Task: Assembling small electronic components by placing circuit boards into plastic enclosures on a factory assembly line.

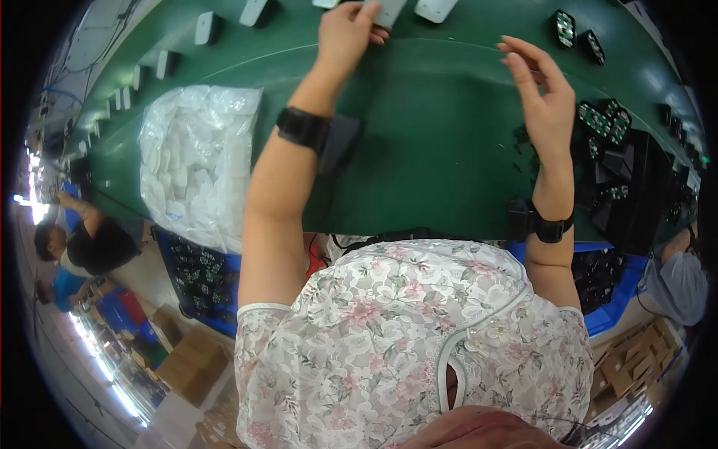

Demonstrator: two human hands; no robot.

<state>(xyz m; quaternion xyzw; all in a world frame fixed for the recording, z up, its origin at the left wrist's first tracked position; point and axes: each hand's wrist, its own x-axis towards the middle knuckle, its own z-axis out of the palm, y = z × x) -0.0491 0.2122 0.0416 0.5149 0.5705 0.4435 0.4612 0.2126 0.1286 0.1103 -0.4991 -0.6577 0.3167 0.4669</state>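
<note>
At the far edge of the green table, my left hand [346, 36] has its fingers closed on a flat pale-grey casing [391, 13]; the casing's far end is cut off by the picture's top. Another white casing [436, 9] lies just to its right. My right hand [550, 101] is raised over the table's right part, holding nothing, with its thumb and fingers apart. Small black pieces [521, 138] lie beside its wrist. Green circuit boards [595, 118] in black shells lie to the right of that hand. Below my left forearm rests a dark block-like object [342, 141].
A clear plastic bag [198, 161] of white parts sits on the left. More casings [204, 28] stand in a row along the far left. A black box [648, 191] is at right. Blue bins [232, 322] of boards stand below the table edge. Other people [97, 239] are at both sides.
</note>
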